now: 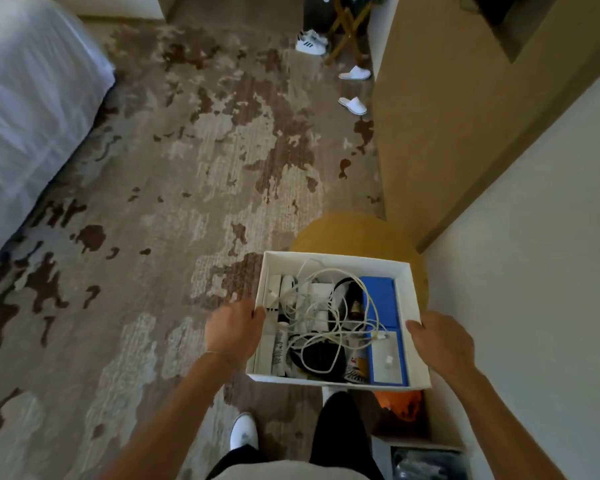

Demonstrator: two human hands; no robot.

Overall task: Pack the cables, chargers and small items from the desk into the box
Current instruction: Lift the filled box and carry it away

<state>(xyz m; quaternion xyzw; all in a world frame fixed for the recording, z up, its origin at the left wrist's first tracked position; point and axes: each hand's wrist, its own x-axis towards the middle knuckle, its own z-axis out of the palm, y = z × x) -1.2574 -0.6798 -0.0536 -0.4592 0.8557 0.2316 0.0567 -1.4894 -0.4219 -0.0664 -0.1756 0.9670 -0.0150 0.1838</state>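
bed [32,109] left | patterned carpet [187,168] | yellow stool [343,233] | slippers [353,105] far

There is one view only, from a wide-angle camera worn on the person's head. It looks steeply down and a little forward, so the person's own legs and a white shoe [244,431] sit at the bottom edge and both forearms reach up into the frame. The white box [329,259], held between the left hand [231,329] and the right hand [442,341], lies nearest the lens, low and right of centre. Beyond it the patterned carpet [187,150] fills the middle. The wide lens bends the edges: a bed [28,109] curves along the left, a pale wall [534,254] slants down the right, and slippers [354,105] appear small near the top.
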